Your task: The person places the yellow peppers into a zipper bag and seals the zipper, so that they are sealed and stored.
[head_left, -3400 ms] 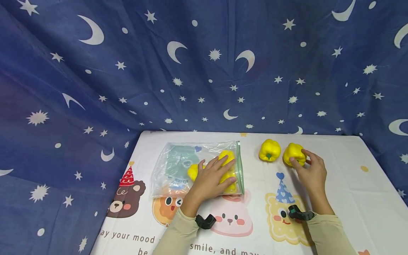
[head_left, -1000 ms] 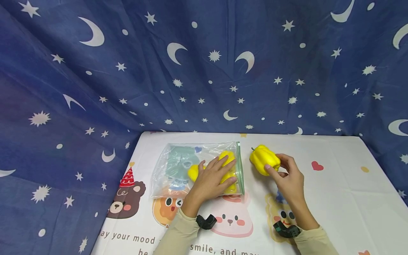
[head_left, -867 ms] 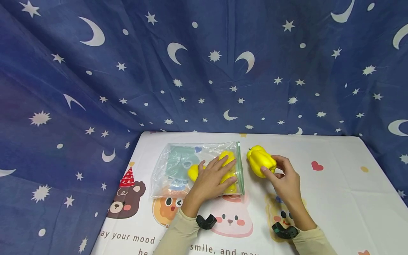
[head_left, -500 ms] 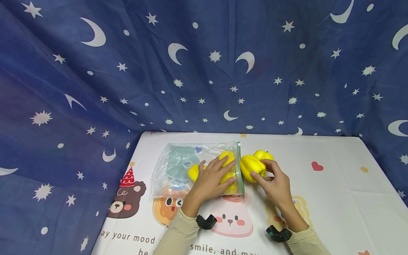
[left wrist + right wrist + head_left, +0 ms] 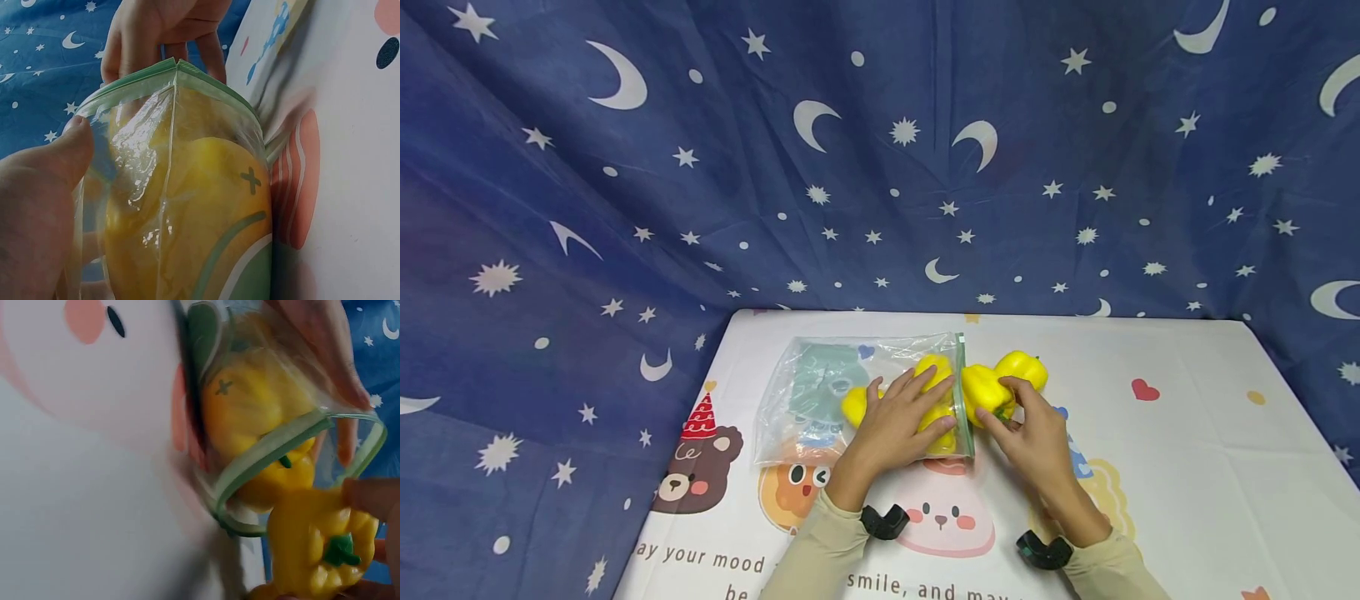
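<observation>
In the head view, a clear zip bag (image 5: 816, 454) with a green-edged mouth lies flat on the table, several yellow bell peppers inside. My left hand (image 5: 891, 429) rests over it, fingers spread. Its thumb (image 5: 75, 147) lies along the film near the rim in the left wrist view. At the mouth, my right hand (image 5: 1037, 437) pinches a yellow bell pepper (image 5: 300, 540) between thumb and fingers. That pepper's green stem faces away from the bag. The right wrist view shows the green rim (image 5: 275, 447) gaping, with the pepper right at it.
Another yellow bell pepper (image 5: 1024, 368) sits on the table just behind the right hand. The white tablecloth (image 5: 1217, 450) carries printed cartoon figures and lettering. A blue curtain (image 5: 880, 167) with moons and stars stands along the back and left.
My right hand has carried a bell pepper leftward to the bag's mouth, and its stem has turned into view. The other loose pepper sits slightly differently. My left hand has stayed put.
</observation>
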`<state>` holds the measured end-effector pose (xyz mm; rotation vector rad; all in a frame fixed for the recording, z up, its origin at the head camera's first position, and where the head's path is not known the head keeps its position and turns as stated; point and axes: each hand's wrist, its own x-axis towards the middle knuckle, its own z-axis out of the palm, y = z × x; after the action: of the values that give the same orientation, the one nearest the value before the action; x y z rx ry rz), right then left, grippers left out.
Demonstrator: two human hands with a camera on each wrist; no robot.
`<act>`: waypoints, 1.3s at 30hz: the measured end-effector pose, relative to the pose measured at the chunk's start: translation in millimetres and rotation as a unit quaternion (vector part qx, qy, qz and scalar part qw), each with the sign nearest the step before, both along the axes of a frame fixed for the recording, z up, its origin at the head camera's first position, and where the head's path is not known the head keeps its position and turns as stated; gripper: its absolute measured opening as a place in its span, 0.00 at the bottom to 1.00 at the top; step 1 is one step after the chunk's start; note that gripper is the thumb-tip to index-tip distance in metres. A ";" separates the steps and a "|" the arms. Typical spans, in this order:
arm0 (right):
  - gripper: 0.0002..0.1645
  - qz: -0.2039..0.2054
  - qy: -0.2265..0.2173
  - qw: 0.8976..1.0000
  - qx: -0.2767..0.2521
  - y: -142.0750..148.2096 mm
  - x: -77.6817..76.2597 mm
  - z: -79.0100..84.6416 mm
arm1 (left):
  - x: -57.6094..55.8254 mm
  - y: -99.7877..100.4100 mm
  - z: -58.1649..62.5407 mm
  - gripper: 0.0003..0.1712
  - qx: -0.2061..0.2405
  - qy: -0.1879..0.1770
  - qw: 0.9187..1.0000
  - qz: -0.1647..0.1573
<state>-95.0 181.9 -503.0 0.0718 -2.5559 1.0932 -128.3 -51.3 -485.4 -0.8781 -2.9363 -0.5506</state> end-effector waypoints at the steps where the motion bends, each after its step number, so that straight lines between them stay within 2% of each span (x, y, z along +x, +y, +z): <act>1: 0.36 -0.001 0.003 1.000 0.009 -0.2 -0.3 -0.9 | 0.1 0.0 0.2 0.36 0.000 0.000 1.000 0.000; 20: 0.42 0.020 -0.014 0.999 -0.020 3.3 -11.3 -8.9 | -0.9 1.1 0.3 0.36 -0.010 0.006 1.000 0.000; 29: 0.39 0.011 0.023 1.000 0.002 -0.7 -13.9 -9.9 | -1.0 0.9 0.6 0.36 -0.010 0.006 1.000 0.002; 32: 0.39 0.007 0.010 1.000 0.005 -2.7 -15.1 -9.7 | -0.9 0.6 0.7 0.36 -0.010 0.007 1.000 0.001; 39: 0.38 0.009 -0.053 0.998 -0.038 -9.8 -15.6 -11.4 | -1.0 0.6 0.6 0.35 -0.005 0.009 1.000 -0.001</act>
<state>-110.6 172.1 -514.4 0.0167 -2.6086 1.2301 -129.2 -50.6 -484.8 -0.8812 -2.9245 -0.5249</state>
